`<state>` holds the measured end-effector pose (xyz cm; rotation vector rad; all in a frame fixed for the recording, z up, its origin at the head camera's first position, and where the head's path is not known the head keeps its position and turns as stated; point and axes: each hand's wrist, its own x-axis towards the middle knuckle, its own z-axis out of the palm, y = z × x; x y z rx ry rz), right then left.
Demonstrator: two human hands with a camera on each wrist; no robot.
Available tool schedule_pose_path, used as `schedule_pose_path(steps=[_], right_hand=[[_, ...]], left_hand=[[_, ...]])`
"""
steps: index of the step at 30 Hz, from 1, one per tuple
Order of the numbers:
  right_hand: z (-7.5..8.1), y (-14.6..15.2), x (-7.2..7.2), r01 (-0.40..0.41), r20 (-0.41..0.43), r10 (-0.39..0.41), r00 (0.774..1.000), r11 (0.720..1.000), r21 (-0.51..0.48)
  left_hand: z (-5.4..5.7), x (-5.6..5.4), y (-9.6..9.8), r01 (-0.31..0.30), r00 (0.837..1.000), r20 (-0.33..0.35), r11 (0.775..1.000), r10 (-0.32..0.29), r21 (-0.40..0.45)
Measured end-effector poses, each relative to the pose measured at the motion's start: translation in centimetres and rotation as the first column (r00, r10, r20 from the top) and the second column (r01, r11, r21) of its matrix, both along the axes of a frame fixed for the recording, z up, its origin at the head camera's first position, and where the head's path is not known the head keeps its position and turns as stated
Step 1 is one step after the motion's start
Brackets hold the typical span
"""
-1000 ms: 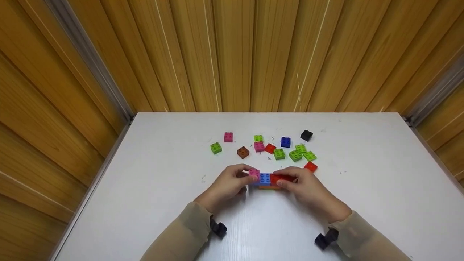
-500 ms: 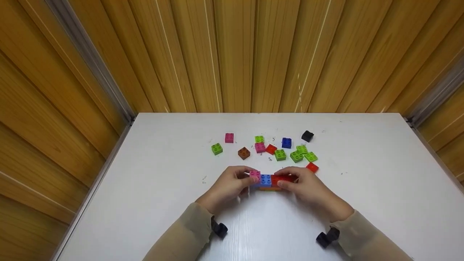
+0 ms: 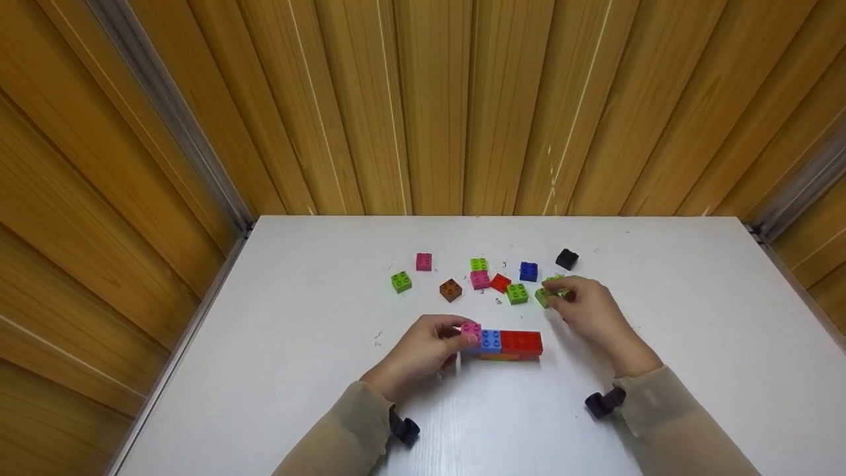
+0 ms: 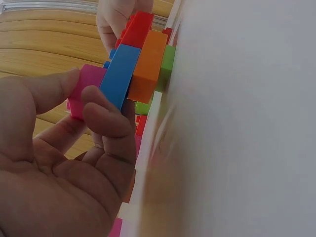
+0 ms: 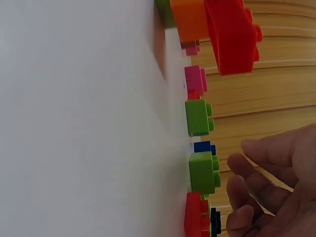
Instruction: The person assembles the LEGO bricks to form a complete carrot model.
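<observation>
My left hand (image 3: 429,345) grips the left end of a built stack of toy building bricks, thumb on the pink brick (image 3: 468,328). Under that pink piece is a blue brick (image 3: 490,340), with a long red brick (image 3: 522,342) beside it. An orange brick (image 4: 149,66) sits beneath these two, and a green brick (image 4: 168,68) forms the bottom. My right hand (image 3: 591,309) is over the green bricks at the right, its fingers loosely bent and apart. In the right wrist view those fingertips are clear of the nearest green brick (image 5: 201,173).
Loose bricks lie farther back: black (image 3: 567,258), dark blue (image 3: 529,271), brown (image 3: 451,289), pink (image 3: 423,262), red (image 3: 501,283) and several green, one (image 3: 401,281) at far left. Another red brick (image 5: 193,215) is near the right hand. A wood-look wall (image 3: 433,119) backs the white table (image 3: 297,317).
My right hand has released the red end of the stack and moved back and right to the green bricks. My left hand keeps its grip. The view has shifted slightly.
</observation>
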<state>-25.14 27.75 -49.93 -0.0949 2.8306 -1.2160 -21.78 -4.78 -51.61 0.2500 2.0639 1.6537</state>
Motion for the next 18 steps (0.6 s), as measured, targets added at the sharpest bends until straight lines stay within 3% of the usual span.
schedule_pose_path(steps=[4, 10, 18], right_hand=[[-0.22, 0.73, -0.44, -0.007, -0.013, 0.008, 1.0, 0.999, 0.04], [-0.43, 0.95, -0.31, -0.014, 0.034, 0.01, 0.999, 0.995, 0.1], [-0.34, 0.13, -0.27, -0.042, 0.042, 0.035, 0.998, 0.985, 0.169]], left_hand=[[0.11, 0.08, 0.11, 0.013, 1.0, -0.007, 1.0, -0.013, 0.0], [0.08, 0.07, 0.3, 0.016, 0.999, -0.033, 1.0, -0.016, -0.014], [0.06, 0.16, -0.11, -0.007, 1.0, -0.015, 1.0, 0.007, -0.025]])
